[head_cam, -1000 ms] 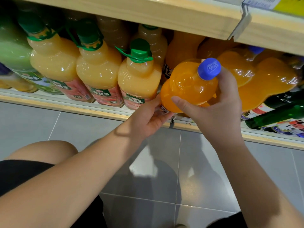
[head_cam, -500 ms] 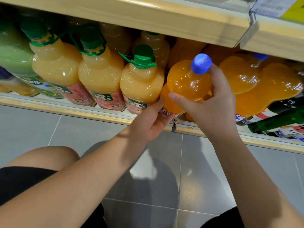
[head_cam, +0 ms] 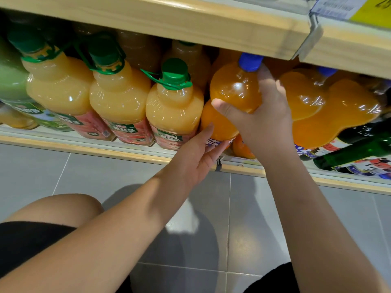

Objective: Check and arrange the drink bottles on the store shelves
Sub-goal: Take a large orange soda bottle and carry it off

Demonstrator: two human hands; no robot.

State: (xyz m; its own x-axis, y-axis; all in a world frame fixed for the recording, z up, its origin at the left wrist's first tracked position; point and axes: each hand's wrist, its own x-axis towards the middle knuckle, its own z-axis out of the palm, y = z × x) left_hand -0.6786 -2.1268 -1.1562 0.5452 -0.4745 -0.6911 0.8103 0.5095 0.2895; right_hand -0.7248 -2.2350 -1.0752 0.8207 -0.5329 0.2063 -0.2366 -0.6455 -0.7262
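Note:
An orange soda bottle (head_cam: pixel 233 92) with a blue cap stands at the front of the bottom shelf (head_cam: pixel 118 150), its cap just under the wooden shelf above (head_cam: pixel 190 22). My right hand (head_cam: pixel 264 119) grips its upper bulge, thumb in front and fingers behind the neck. My left hand (head_cam: pixel 201 157) cups the bottle's lower part near the label from below, fingers curled under it. To the left stand three pale juice bottles with green caps, the nearest (head_cam: pixel 174 106) touching the soda bottle.
More orange soda bottles (head_cam: pixel 330 108) sit to the right, with dark green bottles (head_cam: pixel 359 153) beyond them. A green drink bottle (head_cam: pixel 10 81) is at far left. Grey floor tiles (head_cam: pixel 254 208) and my knee (head_cam: pixel 53 206) are below the shelf edge.
The orange soda bottle has gone from tilted outward to upright and further into the shelf, its cap now under the upper board. Both hands moved with it.

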